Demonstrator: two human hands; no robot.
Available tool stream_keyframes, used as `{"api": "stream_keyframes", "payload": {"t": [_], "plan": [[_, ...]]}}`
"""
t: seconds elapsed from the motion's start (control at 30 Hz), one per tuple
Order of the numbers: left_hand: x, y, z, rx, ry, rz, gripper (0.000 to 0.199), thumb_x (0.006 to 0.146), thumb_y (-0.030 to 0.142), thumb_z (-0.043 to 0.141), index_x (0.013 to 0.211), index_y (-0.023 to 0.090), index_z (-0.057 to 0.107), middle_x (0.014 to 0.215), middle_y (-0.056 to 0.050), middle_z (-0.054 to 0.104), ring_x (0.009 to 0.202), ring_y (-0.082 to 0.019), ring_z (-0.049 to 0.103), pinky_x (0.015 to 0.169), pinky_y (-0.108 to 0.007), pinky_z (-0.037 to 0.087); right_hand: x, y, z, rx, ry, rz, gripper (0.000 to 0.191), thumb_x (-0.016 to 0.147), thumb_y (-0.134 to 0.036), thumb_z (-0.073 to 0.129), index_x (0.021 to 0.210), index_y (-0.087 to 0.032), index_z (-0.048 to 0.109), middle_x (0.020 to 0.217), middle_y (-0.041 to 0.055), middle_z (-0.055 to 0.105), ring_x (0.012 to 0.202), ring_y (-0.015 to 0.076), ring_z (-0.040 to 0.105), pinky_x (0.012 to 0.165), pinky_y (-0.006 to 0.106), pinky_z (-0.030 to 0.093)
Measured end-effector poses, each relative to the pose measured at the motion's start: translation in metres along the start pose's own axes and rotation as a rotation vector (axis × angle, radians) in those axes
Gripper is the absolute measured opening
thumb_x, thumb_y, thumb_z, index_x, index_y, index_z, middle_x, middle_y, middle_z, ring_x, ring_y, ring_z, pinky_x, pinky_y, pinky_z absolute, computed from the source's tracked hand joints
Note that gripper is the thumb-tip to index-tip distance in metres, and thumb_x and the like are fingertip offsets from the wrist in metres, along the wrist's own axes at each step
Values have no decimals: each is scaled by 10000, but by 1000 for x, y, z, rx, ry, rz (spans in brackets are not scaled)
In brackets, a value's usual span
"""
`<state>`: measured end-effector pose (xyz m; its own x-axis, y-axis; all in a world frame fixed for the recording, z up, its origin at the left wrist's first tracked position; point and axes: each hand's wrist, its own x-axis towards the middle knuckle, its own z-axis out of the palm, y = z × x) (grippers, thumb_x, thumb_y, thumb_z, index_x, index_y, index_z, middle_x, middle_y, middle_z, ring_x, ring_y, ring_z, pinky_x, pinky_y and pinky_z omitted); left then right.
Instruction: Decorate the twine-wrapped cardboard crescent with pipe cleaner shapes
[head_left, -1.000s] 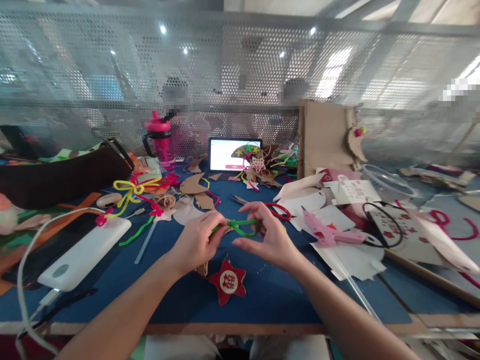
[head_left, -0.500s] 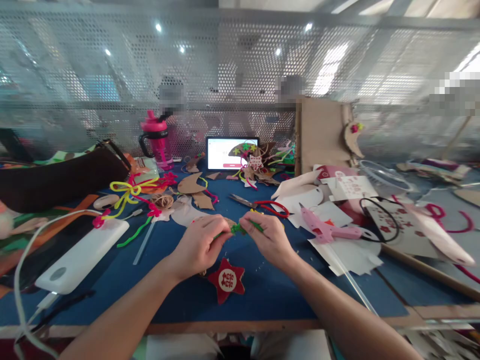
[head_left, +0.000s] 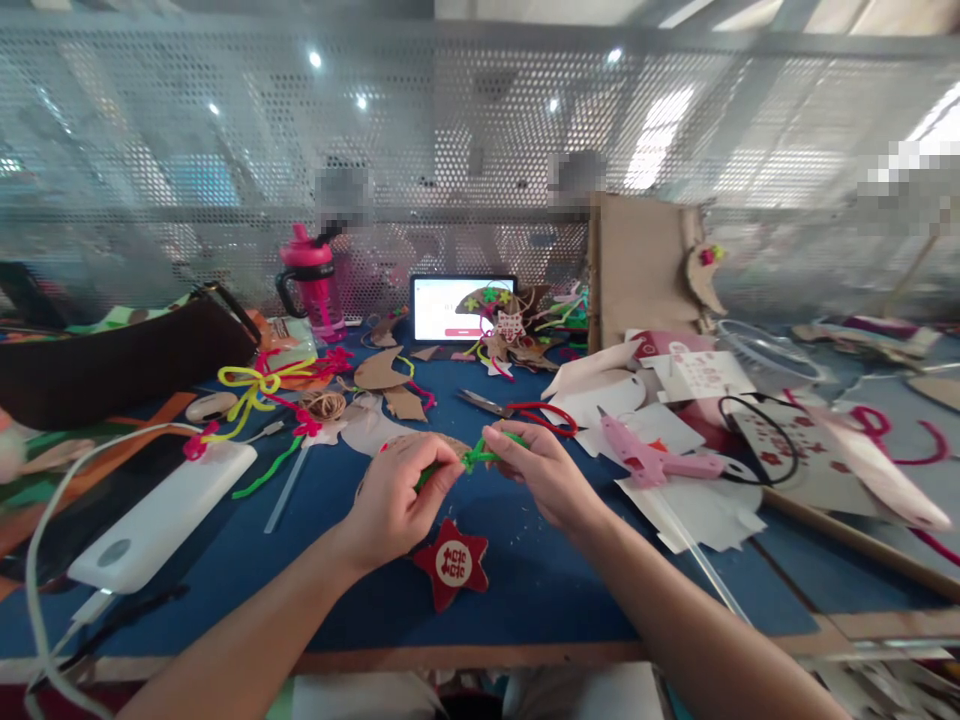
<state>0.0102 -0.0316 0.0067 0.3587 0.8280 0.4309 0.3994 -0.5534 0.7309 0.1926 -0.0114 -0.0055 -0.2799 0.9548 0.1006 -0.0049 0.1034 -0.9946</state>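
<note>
Between my two hands is a green pipe cleaner (head_left: 480, 455), bent and twisted at its middle. My left hand (head_left: 409, 490) pinches one side of it with thumb and forefinger. The other side is gripped by my right hand (head_left: 536, 470), thumb on top. Behind my left hand a piece of brown cardboard (head_left: 448, 443) shows in part; whether that hand holds it too, I cannot tell. Just below the hands a red star (head_left: 451, 565) with a pale round label lies flat on the blue table mat (head_left: 540, 610).
Red-handled scissors (head_left: 517, 408) lie beyond my hands. To the right are a pink glue gun (head_left: 652, 455) and white paper scraps (head_left: 675, 510). A white power bank (head_left: 165, 515) with a cable lies left. Behind stand a tablet (head_left: 442, 310) and a pink bottle (head_left: 311, 285).
My right hand has turned and its fingers have shifted, showing more of the green pipe cleaner. My left hand keeps its pinch in nearly the same place.
</note>
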Motion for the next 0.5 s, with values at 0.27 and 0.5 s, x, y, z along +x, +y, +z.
{"api": "stream_keyframes", "payload": {"t": [0.27, 0.5], "plan": [[6, 0, 6, -912, -181, -434, 235, 826, 305, 577, 669, 153, 491, 418, 80, 347, 337, -25, 285, 379, -163, 222, 4, -4, -16, -104, 54, -137, 387, 820, -519, 525, 681, -158, 519, 582, -39, 384, 506, 61, 313, 467, 205, 249], [8, -4, 7, -1018, -69, -477, 220, 793, 287, 628, 696, 141, 495, 509, 72, 382, 366, -10, 336, 385, -153, 251, 2, -6, -9, -2, 11, -237, 453, 804, -601, 488, 800, -162, 604, 613, -10, 478, 579, 96, 446, 580, 237, 401]]}}
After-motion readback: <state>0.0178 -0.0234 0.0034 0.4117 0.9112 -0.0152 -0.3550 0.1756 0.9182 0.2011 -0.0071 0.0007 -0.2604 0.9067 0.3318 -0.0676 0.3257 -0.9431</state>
